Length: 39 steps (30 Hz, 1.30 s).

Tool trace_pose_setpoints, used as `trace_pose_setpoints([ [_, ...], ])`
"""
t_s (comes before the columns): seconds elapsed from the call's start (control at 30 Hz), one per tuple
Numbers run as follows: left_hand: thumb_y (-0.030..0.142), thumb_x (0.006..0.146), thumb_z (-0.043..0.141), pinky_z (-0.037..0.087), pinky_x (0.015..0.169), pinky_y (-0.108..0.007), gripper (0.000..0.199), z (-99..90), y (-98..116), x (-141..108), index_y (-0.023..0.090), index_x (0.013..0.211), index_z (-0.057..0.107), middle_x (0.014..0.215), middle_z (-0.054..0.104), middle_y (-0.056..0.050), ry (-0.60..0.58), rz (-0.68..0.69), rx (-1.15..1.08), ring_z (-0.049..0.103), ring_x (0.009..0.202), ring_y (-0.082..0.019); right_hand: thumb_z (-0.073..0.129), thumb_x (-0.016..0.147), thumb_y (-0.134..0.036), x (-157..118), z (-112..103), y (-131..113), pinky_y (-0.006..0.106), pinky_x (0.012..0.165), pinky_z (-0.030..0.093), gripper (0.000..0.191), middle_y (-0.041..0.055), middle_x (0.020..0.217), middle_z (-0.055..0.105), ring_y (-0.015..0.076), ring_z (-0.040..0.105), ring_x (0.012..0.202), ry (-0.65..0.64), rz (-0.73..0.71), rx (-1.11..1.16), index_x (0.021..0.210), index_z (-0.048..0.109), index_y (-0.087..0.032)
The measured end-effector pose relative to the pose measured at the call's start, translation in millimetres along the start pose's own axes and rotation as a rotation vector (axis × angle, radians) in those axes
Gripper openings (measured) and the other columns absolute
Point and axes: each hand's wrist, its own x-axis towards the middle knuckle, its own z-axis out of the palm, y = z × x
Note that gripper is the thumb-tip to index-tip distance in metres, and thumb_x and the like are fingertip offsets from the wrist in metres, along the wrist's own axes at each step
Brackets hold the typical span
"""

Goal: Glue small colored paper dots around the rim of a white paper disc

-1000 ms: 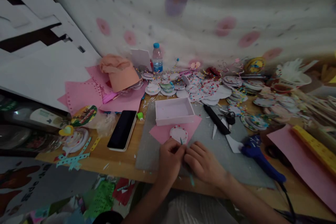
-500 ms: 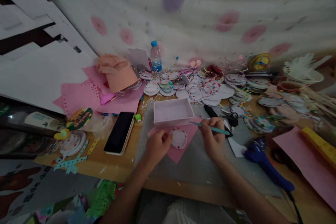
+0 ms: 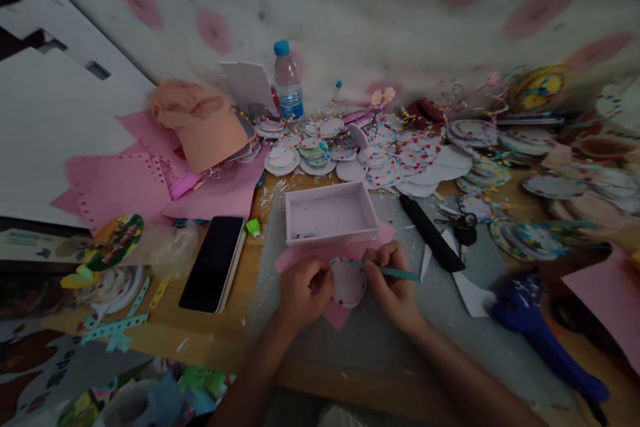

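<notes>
My left hand (image 3: pixel 306 290) pinches the left edge of a round white paper disc (image 3: pixel 349 283) rimmed with small red dots. Beneath the disc lies a pink paper sheet (image 3: pixel 339 317). My right hand (image 3: pixel 393 283) grips a thin teal stick-like tool (image 3: pixel 400 273), possibly tweezers, whose tip reaches over the disc's upper edge. Just beyond both hands stands a shallow pale box (image 3: pixel 330 213) with a few tiny bits in its near left corner.
A phone (image 3: pixel 213 263) lies to the left. On the right are a black-handled knife (image 3: pixel 431 233), keys (image 3: pixel 465 230) and a blue glue gun (image 3: pixel 545 333). Many decorated discs (image 3: pixel 380 160) and a water bottle (image 3: pixel 289 83) line the back.
My right hand has moved left, bringing the teal tool's tip over the disc. The black-handled knife is now more exposed. The camera view has shifted and come closer.
</notes>
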Motion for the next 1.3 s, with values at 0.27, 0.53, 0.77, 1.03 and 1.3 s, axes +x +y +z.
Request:
trace_pose_setpoints([
  [0.27,0.022,0.084,0.054,0.034,0.054,-0.022,0.013,-0.1,-2,0,0.016,0.076,0.061,0.063,0.056,0.002,-0.017,-0.006,-0.055,0.049,0.056,-0.01,0.045,0.092,-0.016,-4,0,5,0.022,0.049,0.029,0.02,-0.0055,0.068,0.032,0.0109,0.03,0.057,-0.035,-0.017,-0.006,0.08,0.032,-0.025],
  [0.53,0.022,0.085,0.053,0.034,0.054,-0.022,0.013,-1.7,-1,-1,0.016,0.076,0.061,0.063,0.056,0.001,-0.013,0.016,-0.062,0.05,0.056,-0.01,0.043,0.093,-0.014,-5,0,5,0.023,0.051,0.029,0.019,-0.005,0.069,0.033,0.0115,0.032,0.059,-0.098,-0.045,-0.056,0.082,0.032,-0.025],
  [0.77,0.021,0.085,0.054,0.034,0.054,-0.022,0.014,-1.1,-1,-1,0.015,0.074,0.061,0.062,0.056,0.001,0.001,0.021,-0.078,0.049,0.055,-0.01,0.044,0.092,-0.014,-7,-2,6,0.023,0.051,0.029,0.019,-0.0051,0.069,0.034,0.0112,0.032,0.058,-0.095,-0.032,-0.074,0.081,0.032,-0.025],
  [1.03,0.022,0.085,0.054,0.035,0.054,-0.022,0.015,-0.2,-3,-1,0.015,0.073,0.059,0.062,0.055,0.001,0.007,0.025,-0.099,0.048,0.055,-0.01,0.047,0.091,-0.015,-6,-1,5,0.023,0.05,0.027,0.02,-0.0052,0.068,0.033,0.0113,0.032,0.058,-0.051,-0.04,-0.042,0.079,0.034,-0.024],
  [1.3,0.018,0.083,0.052,0.032,0.054,-0.022,0.013,-5.3,-2,0,0.016,0.071,0.055,0.062,0.051,0.002,-0.054,0.064,-0.186,0.045,0.056,-0.01,0.058,0.084,-0.022,7,-9,0,0.023,0.051,0.028,0.019,-0.007,0.059,0.034,0.0106,0.031,0.052,0.075,0.201,0.304,0.078,0.04,-0.024],
])
